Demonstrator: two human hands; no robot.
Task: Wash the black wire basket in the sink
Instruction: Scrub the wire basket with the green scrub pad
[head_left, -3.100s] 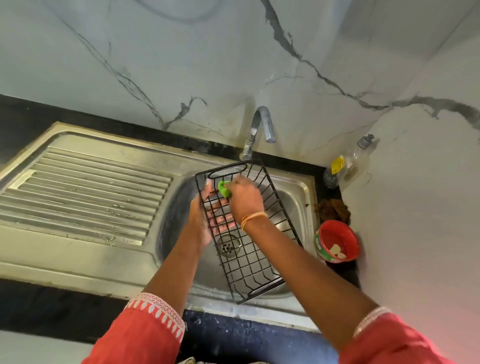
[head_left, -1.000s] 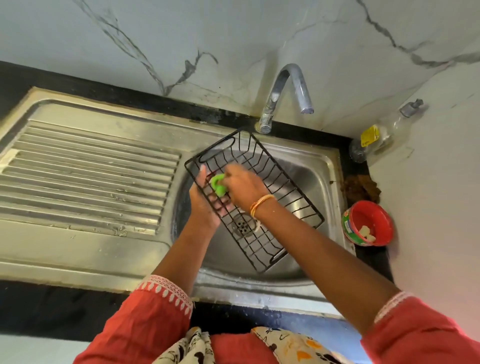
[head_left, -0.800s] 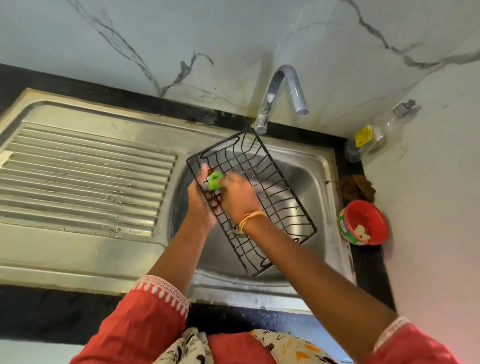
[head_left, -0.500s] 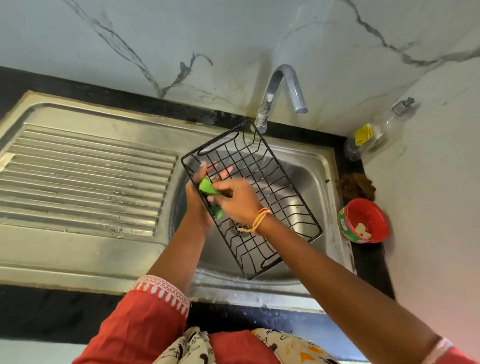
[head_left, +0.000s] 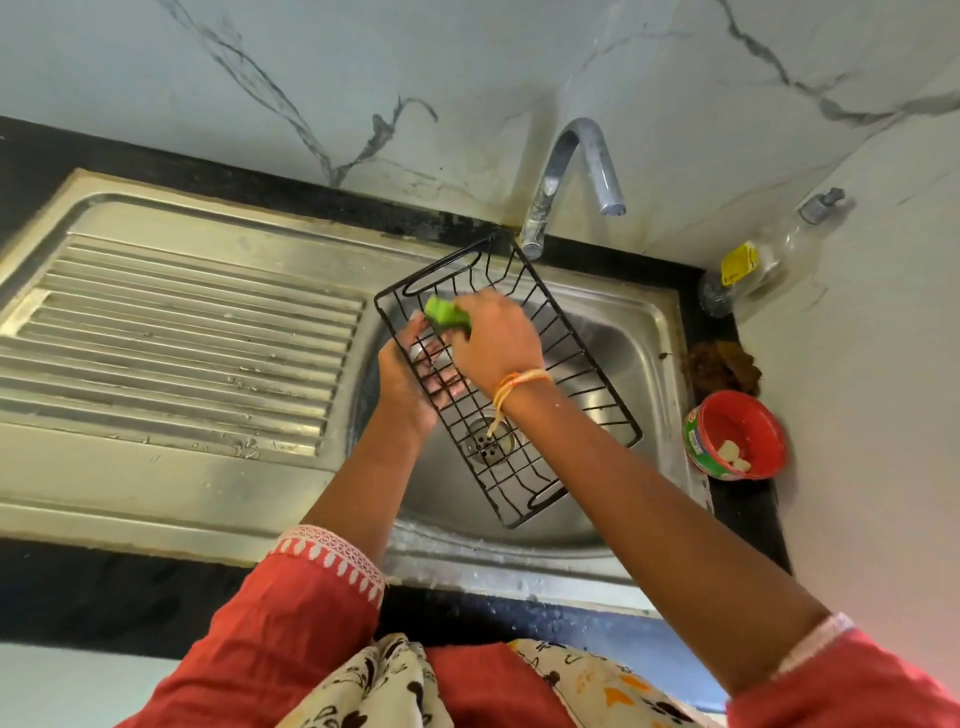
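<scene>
**Scrubbing the basket over the sink**

Your right hand (head_left: 496, 340) curls its grip round a green scrubbing sponge (head_left: 447, 313), pressed inside the black wire basket (head_left: 571, 374). Your left hand (head_left: 410, 374) grips the basket's long side — fingers showing through the grid. It hangs tilted over the stainless steel sink (head_left: 639, 332), below the chrome tap (head_left: 566, 171). Likely light, stiff, slippery when wet — hold the rim wire.

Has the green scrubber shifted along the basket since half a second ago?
Yes. The green scrubber, gripped by the right hand, has moved up the black wire basket towards the tap.
</scene>
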